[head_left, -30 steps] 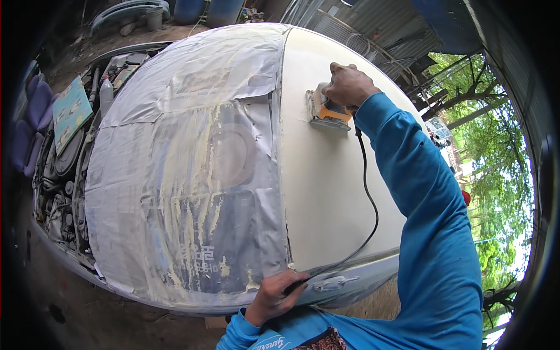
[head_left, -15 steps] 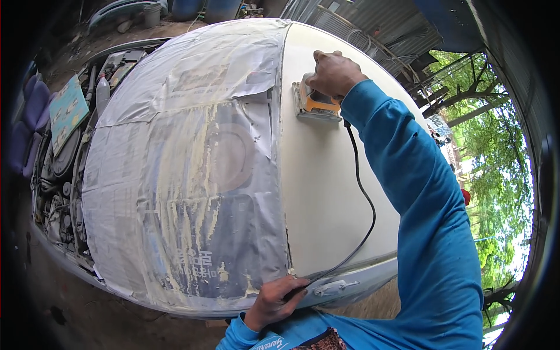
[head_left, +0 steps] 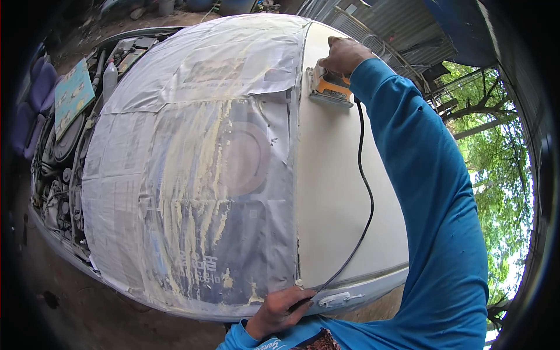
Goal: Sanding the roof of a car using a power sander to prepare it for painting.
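Observation:
My right hand (head_left: pixel 345 55) is closed over the top of an orange-and-grey power sander (head_left: pixel 331 88). Its base rests on the white car roof (head_left: pixel 335 181), toward the far side and close to the masked windshield's border. A dark power cord (head_left: pixel 363 169) runs from the sander back across the roof to the near edge. There my left hand (head_left: pixel 275 312) grips the cord, its fingers curled around it beside the car's side. Left of the roof, paper and plastic masking (head_left: pixel 175 157) covers the windshield, streaked with dried cream-coloured filler.
At the left lies the open engine bay (head_left: pixel 64 192), with a plastic bottle (head_left: pixel 109 79) and a turquoise board (head_left: pixel 74 96) on it. A purple seat (head_left: pixel 38 108) stands beyond. Corrugated metal sheets (head_left: pixel 385 26) rise behind the car; trees (head_left: pixel 496 157) show at the right.
My right hand has pushed the sander farther across the roof, away from me. The whole view has shifted slightly. My left hand keeps its hold on the cord.

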Motion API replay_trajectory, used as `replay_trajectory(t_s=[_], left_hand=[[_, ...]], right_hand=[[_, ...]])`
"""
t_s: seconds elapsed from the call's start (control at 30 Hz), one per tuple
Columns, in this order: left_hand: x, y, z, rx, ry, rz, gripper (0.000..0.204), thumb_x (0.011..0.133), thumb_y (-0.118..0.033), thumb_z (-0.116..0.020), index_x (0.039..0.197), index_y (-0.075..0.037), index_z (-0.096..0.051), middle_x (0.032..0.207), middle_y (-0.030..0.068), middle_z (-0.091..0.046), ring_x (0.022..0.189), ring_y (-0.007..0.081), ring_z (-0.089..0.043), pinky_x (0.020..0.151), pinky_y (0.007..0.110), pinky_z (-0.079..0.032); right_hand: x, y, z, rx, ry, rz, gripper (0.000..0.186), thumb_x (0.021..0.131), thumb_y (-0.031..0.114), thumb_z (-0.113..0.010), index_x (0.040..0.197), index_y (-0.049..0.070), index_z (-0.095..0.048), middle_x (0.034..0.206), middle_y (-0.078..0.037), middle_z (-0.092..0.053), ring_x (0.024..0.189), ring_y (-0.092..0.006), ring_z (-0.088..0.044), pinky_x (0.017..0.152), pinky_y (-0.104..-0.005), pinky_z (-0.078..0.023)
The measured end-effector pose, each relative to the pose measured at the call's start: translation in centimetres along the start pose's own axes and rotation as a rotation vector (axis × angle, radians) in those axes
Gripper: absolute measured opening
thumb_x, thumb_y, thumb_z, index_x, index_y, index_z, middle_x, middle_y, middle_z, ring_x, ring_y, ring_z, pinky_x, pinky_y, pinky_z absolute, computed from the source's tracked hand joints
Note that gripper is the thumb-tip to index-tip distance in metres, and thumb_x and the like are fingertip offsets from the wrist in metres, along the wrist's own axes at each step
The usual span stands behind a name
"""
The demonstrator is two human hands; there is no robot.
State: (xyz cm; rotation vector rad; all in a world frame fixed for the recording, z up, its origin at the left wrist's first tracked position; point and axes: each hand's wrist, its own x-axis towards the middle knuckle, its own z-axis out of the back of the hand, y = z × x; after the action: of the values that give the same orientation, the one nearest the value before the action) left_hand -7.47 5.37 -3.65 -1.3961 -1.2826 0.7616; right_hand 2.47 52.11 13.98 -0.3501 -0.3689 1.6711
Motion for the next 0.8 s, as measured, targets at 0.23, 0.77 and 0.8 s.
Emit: replay_trajectory(t_s=[0.23,0.77,0.8], left_hand=[[0.1,-0.2,0.3,-0.054,0.023,0.023,0.029,0.084,0.004,-0.075,0.113,0.001,-0.069,0.085,0.0143,-0.068,0.072,0.0261,-0.069,0.064,0.035,-0.054],[0.4,-0.2,0.4,-0.087,0.009,-0.006,0.034,0.08,0.008,-0.075,0.112,0.001,-0.07,0.079,0.0148,-0.068,0.066,0.026,-0.068,0.059,0.034,-0.052],[0.4,-0.2,0.4,-0.081,0.009,-0.02,0.034,0.08,0.008,-0.075,0.112,0.001,-0.07,0.079,0.0148,-0.068,0.066,0.026,-0.068,0.059,0.034,-0.052]], right_hand=[[3.9,-0.8,-0.5,-0.033,-0.034,0.024,0.06,0.092,0.046,-0.068,0.133,0.004,-0.062,0.124,-0.019,-0.07,0.109,-0.03,-0.071,0.093,-0.0419,-0.057],[4.9,-2.3,-1.0,-0.018,0.007,0.029,0.058,0.092,0.046,-0.069,0.128,0.001,-0.064,0.12,-0.022,-0.071,0.106,-0.0336,-0.072,0.092,-0.0437,-0.056],[4.8,-2.6,-1.0,-0.023,0.032,-0.004,0.059,0.088,0.045,-0.068,0.131,0.004,-0.064,0.125,-0.019,-0.07,0.112,-0.0326,-0.07,0.096,-0.043,-0.056]])
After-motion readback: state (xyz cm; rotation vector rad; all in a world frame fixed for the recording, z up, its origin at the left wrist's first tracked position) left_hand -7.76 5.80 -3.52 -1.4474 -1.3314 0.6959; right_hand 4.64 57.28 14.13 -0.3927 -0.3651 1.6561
